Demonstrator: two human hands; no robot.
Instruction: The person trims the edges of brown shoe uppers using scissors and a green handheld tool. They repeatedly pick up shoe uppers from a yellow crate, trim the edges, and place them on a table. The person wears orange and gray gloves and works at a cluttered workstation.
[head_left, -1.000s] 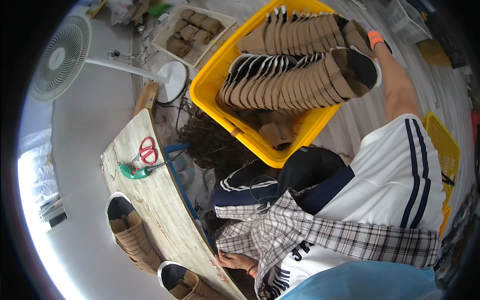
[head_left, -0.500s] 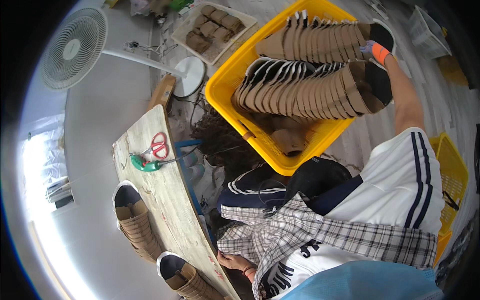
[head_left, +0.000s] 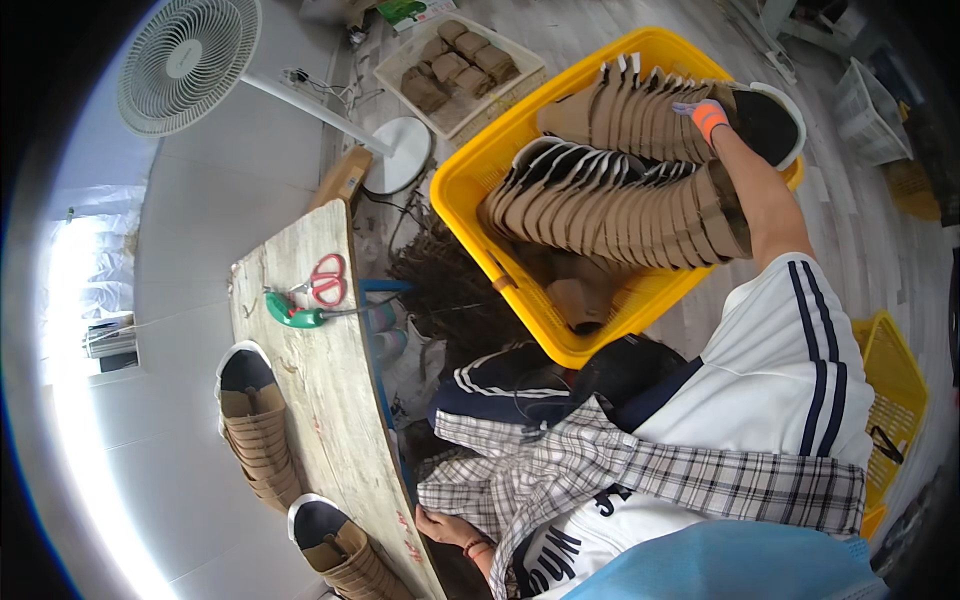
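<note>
Head view: a yellow crate [head_left: 470, 190] holds two nested rows of tan shoe uppers [head_left: 610, 200]. They look light and floppy, best gripped across the stack's end. The right hand [head_left: 712, 120], orange-gloved, presses on the far row, grip unclear. The left hand [head_left: 440, 527] rests at the wooden bench [head_left: 310, 400], seemingly empty.

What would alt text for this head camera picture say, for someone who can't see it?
A person's right hand, fingertips taped orange, rests on tan shoe uppers stacked in a yellow crate. Their left hand touches a wooden bench holding red scissors and more shoe stacks.
</note>
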